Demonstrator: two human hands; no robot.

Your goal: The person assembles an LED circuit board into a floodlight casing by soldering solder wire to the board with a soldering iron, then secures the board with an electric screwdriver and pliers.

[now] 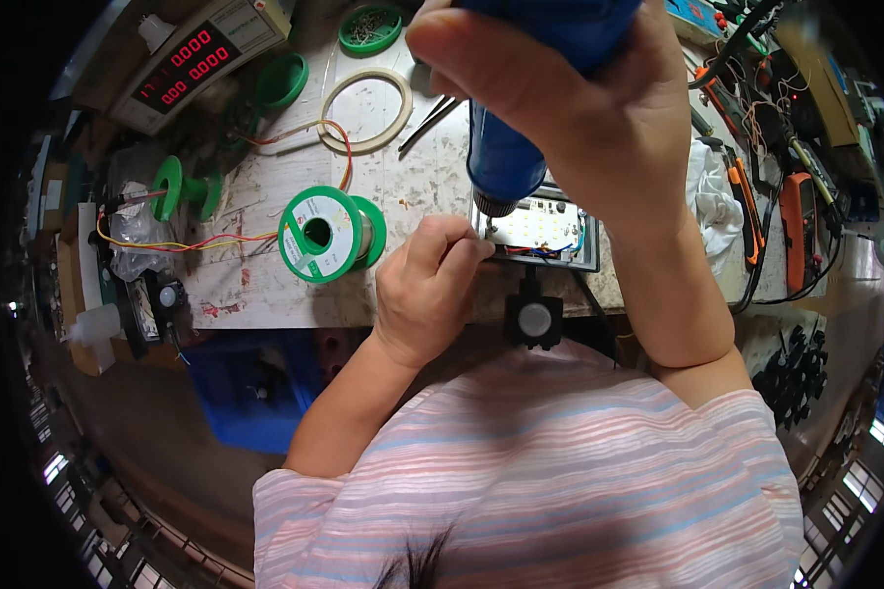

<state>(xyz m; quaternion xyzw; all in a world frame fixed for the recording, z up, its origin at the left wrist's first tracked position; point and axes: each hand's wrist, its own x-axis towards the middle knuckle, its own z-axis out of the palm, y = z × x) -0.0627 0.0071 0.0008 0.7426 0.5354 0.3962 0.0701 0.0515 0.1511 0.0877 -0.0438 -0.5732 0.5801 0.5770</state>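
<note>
My right hand (609, 123) is wrapped round a blue electric screwdriver (506, 157), which points down at a small floodlight (591, 250) near the table's front edge. The floodlight has a dark rectangular frame, and inside it lies a white board (540, 228) with yellowish LEDs and thin wires. A black motion sensor (533, 320) with a round pale lens sticks out from its near side. At the left corner of the frame is my left hand (424, 285), its thumb and forefinger pinched together beside the screwdriver's tip. What they grip, if anything, is hidden. The tip itself cannot be made out.
Left of my left hand stands a green solder spool (322, 236); red and yellow wires run past it. Beyond are a tape ring (366, 110), tweezers (430, 124) and a green screw dish (370, 30). A power supply (192, 64) stands far left. Orange-handled cutters (746, 211) lie right.
</note>
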